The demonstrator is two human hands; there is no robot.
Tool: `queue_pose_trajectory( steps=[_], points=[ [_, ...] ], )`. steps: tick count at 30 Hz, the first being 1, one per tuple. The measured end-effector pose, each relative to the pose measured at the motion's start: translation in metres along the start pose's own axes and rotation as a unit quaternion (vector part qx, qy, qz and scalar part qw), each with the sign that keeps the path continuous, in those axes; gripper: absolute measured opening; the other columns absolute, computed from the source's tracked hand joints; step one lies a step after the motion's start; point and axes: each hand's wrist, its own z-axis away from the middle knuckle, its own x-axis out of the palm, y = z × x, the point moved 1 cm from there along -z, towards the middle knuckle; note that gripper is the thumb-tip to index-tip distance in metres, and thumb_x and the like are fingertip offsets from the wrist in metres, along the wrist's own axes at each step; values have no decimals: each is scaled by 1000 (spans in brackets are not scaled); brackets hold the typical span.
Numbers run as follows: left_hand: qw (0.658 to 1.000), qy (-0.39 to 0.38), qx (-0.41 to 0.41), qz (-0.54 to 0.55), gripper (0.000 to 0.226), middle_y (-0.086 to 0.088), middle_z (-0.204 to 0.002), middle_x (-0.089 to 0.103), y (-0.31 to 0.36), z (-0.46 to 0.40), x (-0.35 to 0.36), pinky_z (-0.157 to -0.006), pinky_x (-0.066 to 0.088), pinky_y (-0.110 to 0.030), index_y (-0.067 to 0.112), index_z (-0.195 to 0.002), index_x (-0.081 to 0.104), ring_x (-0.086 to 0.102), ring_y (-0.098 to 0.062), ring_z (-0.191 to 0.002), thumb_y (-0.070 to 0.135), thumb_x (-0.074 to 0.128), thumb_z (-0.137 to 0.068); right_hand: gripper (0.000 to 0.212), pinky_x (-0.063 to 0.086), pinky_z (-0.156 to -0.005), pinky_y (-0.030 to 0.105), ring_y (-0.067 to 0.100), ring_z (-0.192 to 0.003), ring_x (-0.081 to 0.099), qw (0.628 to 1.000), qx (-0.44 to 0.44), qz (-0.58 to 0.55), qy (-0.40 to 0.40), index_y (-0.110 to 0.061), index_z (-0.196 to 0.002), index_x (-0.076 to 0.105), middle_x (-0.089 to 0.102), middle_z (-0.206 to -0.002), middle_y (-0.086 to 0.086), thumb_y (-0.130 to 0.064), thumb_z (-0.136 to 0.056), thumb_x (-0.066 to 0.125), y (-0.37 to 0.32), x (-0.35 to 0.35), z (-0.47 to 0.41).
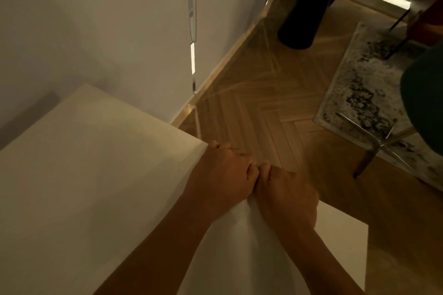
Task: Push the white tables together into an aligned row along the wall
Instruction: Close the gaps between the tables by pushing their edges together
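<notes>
left hand [224, 176] | fingers curled over the far edge of the white bench [84, 175] | right hand [287, 195] | same grip on that edge, touching the left | bench lies toward the person, left side near the wall [96, 19] | seems ready to slide along it

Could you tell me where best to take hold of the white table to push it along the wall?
I'd grip the white table at its free end edge, coming from the open-floor side, as the left hand and right hand do now. That edge overhangs bare floor, while the wall blocks the far side.
</notes>
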Motion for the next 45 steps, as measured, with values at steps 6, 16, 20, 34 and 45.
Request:
queue_pose_trajectory(
  steps=[6, 16, 20, 34, 45],
  points=[
    [998, 68, 1, -1, 38, 2, -68, 62, -29, 4, -10, -76, 37, -35, 23, -66, 59, 52, -20, -70, 36, 49, -100, 39, 35, -61, 27, 8, -61, 42, 997, -10, -64, -33, -32, -73, 48, 58, -74, -11, -37, -105, 26, -30, -2, -12],
    [955, -195, 118, -189, 26, -6, -101, 66, 1, -44, -14, -67, 42, -38, 12, -93, 64, 65, -28, -92, 25, 44, -104, 30, 50, -65, 31, 15, -72, 64, 989, 13, -114, -97, -29, -74, 52, 59, -71, -6, -33, -100, 37, -8, -9, -19],
    [944, -132, 211, -218, 33, 11, -65, 64, 38, -27, 1, -52, 28, -26, 26, -71, 71, 63, -12, -58, 38, 54, -97, 31, 22, -41, 17, 6, -37, 37, 996, 5, -86, 24, -27, -62, 46, 43, -45, -9, -25, -93, 40, 33, -15, 10],
    [966, -148, 182, -113, 78, 3, -67, 42, 43, -35, 16, -72, 45, -39, 14, -104, 66, 48, -21, -72, 45, -4, -89, 43, 12, -46, 28, 11, -46, 29, 998, 20, -32, 44, -23, -63, 38, 30, -54, -8, -30, -105, 33, 38, -15, 26],
    [974, -44, 165, -150, 44, -4, -85, 66, 12, -20, 6, -62, 42, -35, 15, -96, 68, 59, -26, -71, 36, 30, -107, 25, 30, -67, 29, 14, -66, 42, 998, 33, -35, -50, -26, -79, 49, 54, -79, -4, -28, -100, 37, 10, -10, 7]
  ],
)
